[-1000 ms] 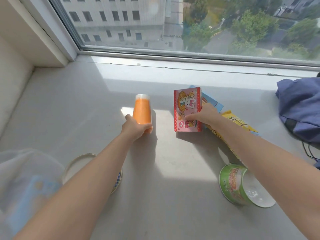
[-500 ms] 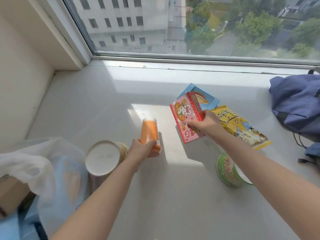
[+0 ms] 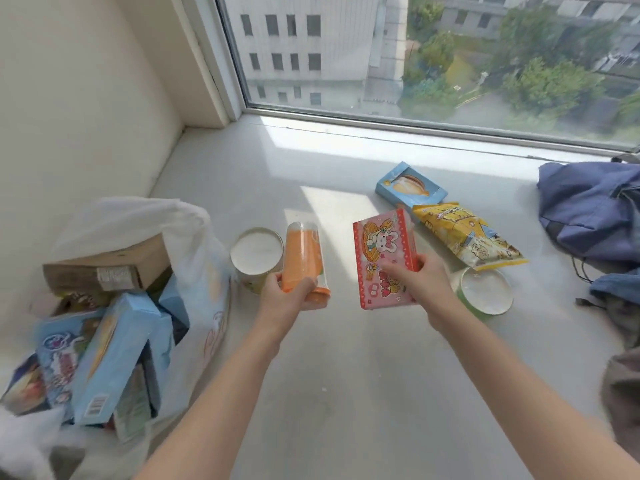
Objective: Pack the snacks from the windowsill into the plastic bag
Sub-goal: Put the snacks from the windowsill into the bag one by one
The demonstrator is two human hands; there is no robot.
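Note:
My left hand [image 3: 284, 296] grips an orange snack tube [image 3: 303, 258], lifted off the windowsill [image 3: 346, 375]. My right hand [image 3: 420, 282] holds a pink box with a rabbit picture [image 3: 382, 258], also raised. A white plastic bag [image 3: 194, 244] lies open at the left with several snack boxes inside, among them a light blue box [image 3: 110, 358] and a brown carton [image 3: 114, 265]. On the sill remain a white-lidded can [image 3: 257, 252], a green-rimmed cup [image 3: 485, 289], a yellow snack packet [image 3: 464, 233] and a blue cake box [image 3: 408, 185].
A blue backpack [image 3: 588, 209] lies at the right by the window, with grey and blue fabric [image 3: 620, 306] below it. The cream wall [image 3: 69, 98] bounds the left side, and the window glass [image 3: 415, 57] runs along the back.
Both hands have drawn back toward me and to the left with the orange tube and the pink box. The view has swung left, bringing the bag and its boxes into sight.

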